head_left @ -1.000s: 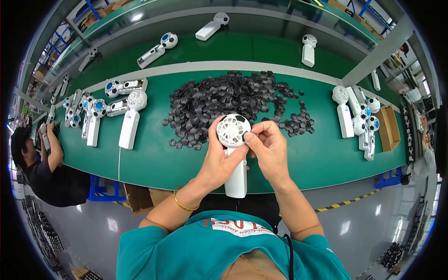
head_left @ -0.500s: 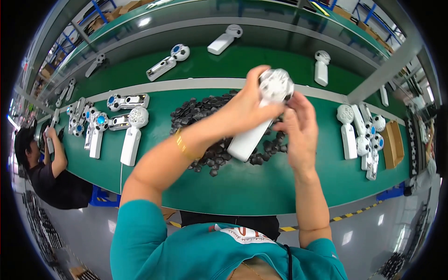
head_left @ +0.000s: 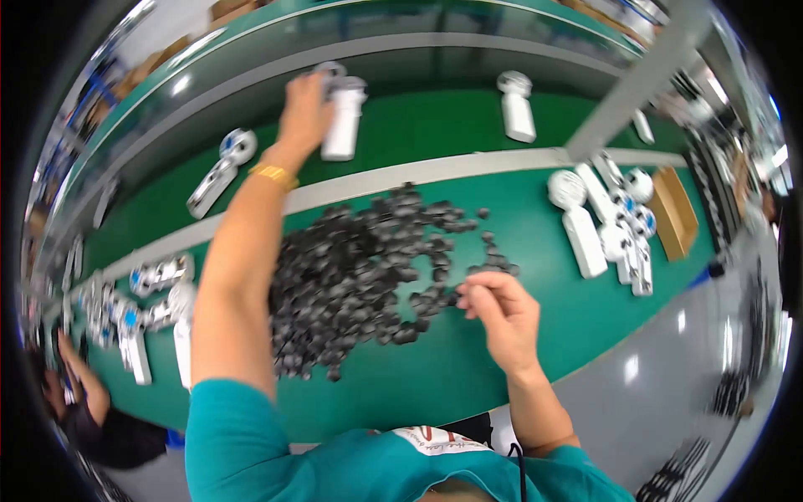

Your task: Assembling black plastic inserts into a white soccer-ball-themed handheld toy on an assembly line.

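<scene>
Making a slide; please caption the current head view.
Left hand beside a white handheld device, right hand at scattered black pieces.

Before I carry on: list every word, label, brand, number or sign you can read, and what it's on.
Teal shirt, chest: red letters on a white patch, only partly in sight; I won't copy them out.
Same patch: small dark script, too small and blurred to read.
White ball-topped gadget by the left hand: blurred, no lettering I can make out.
</scene>
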Available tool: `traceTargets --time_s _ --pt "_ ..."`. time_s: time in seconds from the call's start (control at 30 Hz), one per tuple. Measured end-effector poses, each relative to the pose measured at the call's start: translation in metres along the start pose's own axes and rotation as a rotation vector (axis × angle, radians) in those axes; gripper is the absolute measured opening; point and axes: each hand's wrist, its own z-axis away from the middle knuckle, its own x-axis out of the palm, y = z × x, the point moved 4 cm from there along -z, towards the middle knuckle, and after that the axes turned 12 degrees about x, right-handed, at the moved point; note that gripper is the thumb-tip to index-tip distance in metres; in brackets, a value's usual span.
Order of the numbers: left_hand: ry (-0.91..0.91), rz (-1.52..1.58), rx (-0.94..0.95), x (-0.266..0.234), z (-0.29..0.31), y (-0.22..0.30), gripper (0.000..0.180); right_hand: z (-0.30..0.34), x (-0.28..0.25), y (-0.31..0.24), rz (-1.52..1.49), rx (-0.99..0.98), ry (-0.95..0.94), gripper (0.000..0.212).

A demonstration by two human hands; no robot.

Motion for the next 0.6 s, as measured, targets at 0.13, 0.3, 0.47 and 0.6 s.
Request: traceTargets --time_s 0.13,0.3,0.47,0.6 --pt "0.023 -0.315 -0.023 -0.072 0.034 -0.01 0.059 0.001 -0.001 0.004 0.013 -0.017 -0.044 0.015" --pt "-0.418 -0.566 -0.398 -0.106 0.125 -0.085 0.061 0.01 0.004 0.002 0.027 -0.049 -0.07 0.016" --pt "-0.431 -0.187 -0.364 -0.121 0.148 -0.082 0.05 0.024 0.018 -0.004 0.071 -0.066 -0.14 0.017" --pt "-0.315 -0.01 -0.125 -0.161 0.109 -0.011 0.041 0.027 0.034 -0.018 0.22 -0.218 -0.178 0.024"
